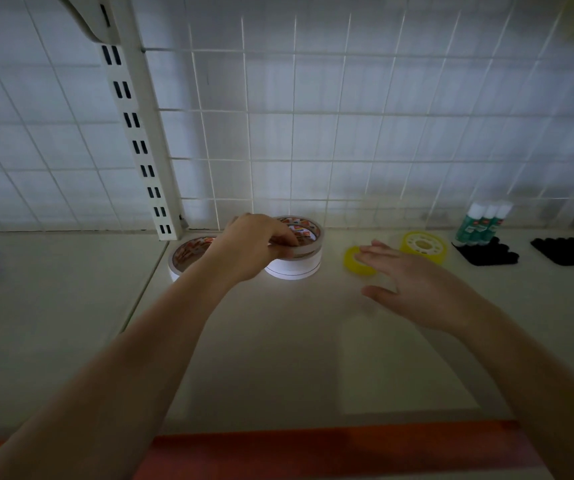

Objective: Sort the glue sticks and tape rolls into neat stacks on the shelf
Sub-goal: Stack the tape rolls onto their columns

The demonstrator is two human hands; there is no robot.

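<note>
A stack of white tape rolls with orange-printed labels is seen at the back of the shelf, near the wire grid. Its top roll is gripped at the rim by the curled fingers of the left hand. The right hand is held open with fingers spread, empty, just beside a small yellow roll. Another white roll is partly hidden behind the left wrist. Glue sticks are blurred.
</note>
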